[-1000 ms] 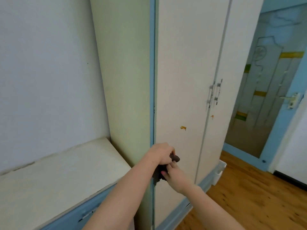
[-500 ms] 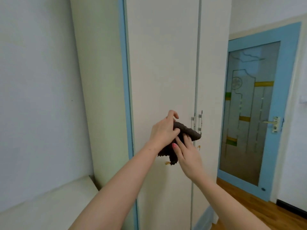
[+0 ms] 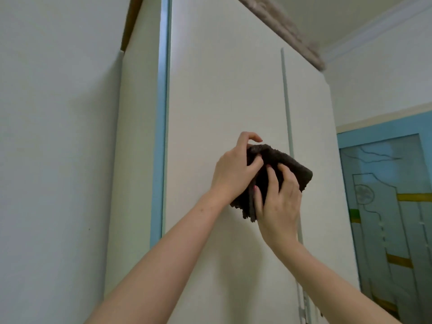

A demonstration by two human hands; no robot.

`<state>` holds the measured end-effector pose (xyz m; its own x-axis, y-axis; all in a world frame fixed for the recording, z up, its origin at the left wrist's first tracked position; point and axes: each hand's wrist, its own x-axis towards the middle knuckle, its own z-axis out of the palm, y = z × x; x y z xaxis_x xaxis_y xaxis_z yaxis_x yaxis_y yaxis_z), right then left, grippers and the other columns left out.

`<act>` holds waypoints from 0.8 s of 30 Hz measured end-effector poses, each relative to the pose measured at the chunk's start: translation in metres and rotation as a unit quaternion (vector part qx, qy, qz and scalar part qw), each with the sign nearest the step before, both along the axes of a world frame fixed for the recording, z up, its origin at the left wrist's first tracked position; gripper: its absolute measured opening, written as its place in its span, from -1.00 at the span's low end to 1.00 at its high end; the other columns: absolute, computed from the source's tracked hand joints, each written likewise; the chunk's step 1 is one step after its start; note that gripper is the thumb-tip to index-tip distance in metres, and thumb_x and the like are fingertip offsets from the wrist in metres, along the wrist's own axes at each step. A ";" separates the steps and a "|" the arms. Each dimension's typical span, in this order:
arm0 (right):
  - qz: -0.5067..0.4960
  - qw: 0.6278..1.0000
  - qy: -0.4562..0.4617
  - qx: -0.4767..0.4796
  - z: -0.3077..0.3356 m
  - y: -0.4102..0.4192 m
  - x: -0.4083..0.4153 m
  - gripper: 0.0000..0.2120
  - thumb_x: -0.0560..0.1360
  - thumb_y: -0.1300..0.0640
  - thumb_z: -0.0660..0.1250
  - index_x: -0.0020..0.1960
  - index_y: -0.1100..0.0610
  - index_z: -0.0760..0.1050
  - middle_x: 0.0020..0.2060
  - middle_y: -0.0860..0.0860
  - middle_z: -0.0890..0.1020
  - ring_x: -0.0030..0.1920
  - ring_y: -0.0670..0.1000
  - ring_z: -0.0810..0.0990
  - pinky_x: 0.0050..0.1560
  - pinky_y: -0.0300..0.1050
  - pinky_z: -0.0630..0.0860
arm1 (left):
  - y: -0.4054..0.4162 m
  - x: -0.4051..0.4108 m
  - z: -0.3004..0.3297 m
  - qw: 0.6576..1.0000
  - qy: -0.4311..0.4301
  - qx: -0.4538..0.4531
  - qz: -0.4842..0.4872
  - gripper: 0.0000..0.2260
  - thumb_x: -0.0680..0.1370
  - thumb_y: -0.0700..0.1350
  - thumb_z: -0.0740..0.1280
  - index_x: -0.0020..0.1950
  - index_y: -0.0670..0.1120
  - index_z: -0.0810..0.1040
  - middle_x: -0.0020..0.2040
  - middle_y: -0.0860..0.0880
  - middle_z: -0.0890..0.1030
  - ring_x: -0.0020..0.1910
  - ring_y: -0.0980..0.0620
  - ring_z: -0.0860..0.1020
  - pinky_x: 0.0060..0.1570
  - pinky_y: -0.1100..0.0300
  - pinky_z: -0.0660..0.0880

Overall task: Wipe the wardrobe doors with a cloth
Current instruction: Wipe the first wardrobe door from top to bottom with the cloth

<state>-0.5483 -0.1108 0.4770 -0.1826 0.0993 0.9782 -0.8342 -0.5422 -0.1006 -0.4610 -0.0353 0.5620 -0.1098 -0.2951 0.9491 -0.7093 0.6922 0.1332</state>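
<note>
From my feed I see a pale wall (image 3: 53,136) filling the left side, meeting the cream side panel of one tall wardrobe (image 3: 138,160) with a single blue strip (image 3: 160,136) running down its front corner. I count two wardrobe doors: the left door (image 3: 217,90) broad and plain, the right door (image 3: 311,118) narrower, with a thin pale seam between them. Two bare forearms rise from the bottom edge toward the middle of the view. The left hand (image 3: 233,174) has its fingers curled over the upper left part of one dark brown cloth (image 3: 297,171), its index finger lifted clear above the fabric. The right hand (image 3: 279,202), just beside it and lower, grips the cloth from below, fingers pressed into the pile. The cloth is bunched between the two hands, in front of the left door near the seam; I cannot tell whether it touches the door. The hands and cloth hide part of the seam. Along the wardrobe top lies a greyish blurred mass I cannot identify. On the far right stands one blue-framed room door (image 3: 385,218) with patterned glass bearing yellow and green bands.
</note>
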 end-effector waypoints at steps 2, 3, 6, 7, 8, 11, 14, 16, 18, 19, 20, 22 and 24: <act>0.001 0.999 0.002 -0.035 0.026 -0.020 0.001 -0.57 0.58 0.01 0.11 0.36 0.23 0.32 0.34 0.22 0.32 0.37 0.19 0.29 0.26 0.15 0.39 | -0.009 0.000 0.024 1.000 -0.007 -0.028 0.011 -0.76 0.53 -0.13 0.21 0.17 0.07 0.35 -0.24 -0.03 0.58 -0.29 -0.03 0.53 -0.15 0.02 0.50; 0.010 0.999 0.003 -0.043 0.038 -0.027 0.003 -0.56 0.59 0.00 0.10 0.37 0.23 0.31 0.37 0.22 0.31 0.39 0.19 0.27 0.28 0.16 0.37 | -0.013 0.001 0.037 0.999 -0.017 -0.038 0.019 -0.76 0.53 -0.13 0.20 0.18 0.06 0.34 -0.27 -0.07 0.57 -0.32 -0.04 0.51 -0.17 0.00 0.50; 0.049 0.997 -0.007 -0.061 0.077 -0.048 0.015 -0.54 0.59 0.01 0.08 0.39 0.24 0.26 0.41 0.24 0.31 0.44 0.17 0.20 0.32 0.19 0.35 | -0.021 0.001 0.074 0.995 -0.057 -0.071 0.047 -0.74 0.56 -0.15 0.17 0.23 0.03 0.32 -0.29 -0.10 0.54 -0.36 -0.05 0.49 -0.21 -0.02 0.49; 0.067 0.995 -0.010 -0.071 0.092 -0.053 0.018 -0.54 0.59 0.01 0.08 0.41 0.24 0.23 0.42 0.25 0.31 0.45 0.17 0.19 0.33 0.20 0.35 | -0.024 0.000 0.086 0.993 -0.064 -0.087 0.055 -0.75 0.57 -0.16 0.16 0.23 0.02 0.31 -0.29 -0.11 0.53 -0.35 -0.05 0.49 -0.20 -0.03 0.49; 0.081 0.993 -0.011 -0.084 0.108 -0.058 0.020 -0.53 0.59 0.01 0.07 0.42 0.23 0.20 0.42 0.25 0.30 0.46 0.17 0.18 0.34 0.20 0.33 | -0.027 -0.002 0.100 0.990 -0.066 -0.105 0.065 -0.76 0.57 -0.16 0.16 0.23 0.02 0.31 -0.28 -0.11 0.54 -0.33 -0.06 0.50 -0.19 -0.03 0.49; 0.082 0.988 -0.005 -0.133 0.148 -0.065 0.024 -0.51 0.60 0.02 0.06 0.48 0.17 0.12 0.44 0.27 0.27 0.47 0.21 0.19 0.36 0.20 0.29 | -0.024 -0.002 0.127 0.986 -0.051 -0.143 0.066 -0.79 0.58 -0.13 0.18 0.21 0.01 0.31 -0.23 -0.06 0.56 -0.26 0.00 0.54 -0.14 0.01 0.51; 0.096 0.979 0.015 -0.181 0.191 -0.072 0.022 -0.52 0.61 0.05 0.05 0.51 0.09 0.11 0.46 0.29 0.22 0.48 0.24 0.16 0.40 0.24 0.20 | -0.014 -0.007 0.154 0.979 -0.040 -0.179 0.093 -0.80 0.59 -0.05 0.19 0.21 0.02 0.34 -0.16 0.06 0.58 -0.17 0.09 0.58 -0.16 0.18 0.53; 0.105 0.972 0.026 -0.207 0.222 -0.074 0.021 -0.52 0.62 0.05 0.04 0.52 0.07 0.11 0.48 0.28 0.18 0.50 0.23 0.12 0.42 0.24 0.13 | -0.004 -0.009 0.174 0.964 -0.028 -0.215 0.151 -0.80 0.61 0.03 0.13 0.21 0.03 0.36 -0.10 0.08 0.58 -0.14 0.09 0.58 -0.20 0.24 0.47; 0.119 0.969 0.028 -0.215 0.248 -0.075 0.020 -0.53 0.63 0.03 0.01 0.53 0.05 0.11 0.49 0.27 0.15 0.50 0.22 0.10 0.43 0.23 0.09 | 0.003 -0.004 0.190 0.935 0.011 -0.266 0.233 -0.78 0.62 0.07 0.07 0.19 0.05 0.37 -0.02 0.09 0.60 -0.11 0.08 0.58 -0.25 0.26 0.38; 0.132 0.968 0.023 -0.211 0.261 -0.074 0.020 -0.52 0.63 0.01 0.00 0.53 0.05 0.11 0.49 0.27 0.15 0.50 0.22 0.10 0.43 0.23 0.08 | 0.006 0.002 0.196 0.916 0.033 -0.288 0.278 -0.78 0.62 0.06 0.05 0.18 0.04 0.38 0.01 0.09 0.60 -0.12 0.06 0.57 -0.28 0.26 0.33; 0.148 0.968 0.016 -0.202 0.274 -0.073 0.021 -0.52 0.62 0.00 -0.03 0.53 0.04 0.11 0.49 0.26 0.15 0.50 0.22 0.10 0.43 0.23 0.08 | 0.008 0.009 0.201 0.891 0.050 -0.301 0.335 -0.79 0.62 0.03 0.06 0.17 0.02 0.39 0.02 0.09 0.60 -0.13 0.04 0.54 -0.32 0.24 0.29; 0.197 0.965 0.002 -0.174 0.295 -0.064 0.026 -0.49 0.60 -0.05 -0.11 0.54 0.01 0.08 0.50 0.25 0.13 0.51 0.21 0.06 0.44 0.23 0.07 | 0.010 0.025 0.207 0.831 0.035 -0.300 0.467 -0.79 0.60 -0.02 0.08 0.18 -0.01 0.39 0.05 0.06 0.59 -0.13 -0.02 0.49 -0.28 0.18 0.26; 0.237 0.961 -0.002 -0.143 0.313 -0.050 0.035 -0.49 0.61 -0.07 -0.14 0.55 -0.03 -0.01 0.52 0.24 0.06 0.53 0.20 -0.01 0.45 0.20 0.03 | 0.013 0.037 0.213 0.784 0.005 -0.289 0.549 -0.77 0.60 -0.04 0.09 0.21 -0.04 0.39 0.11 -0.03 0.57 0.00 -0.09 0.50 -0.17 0.11 0.29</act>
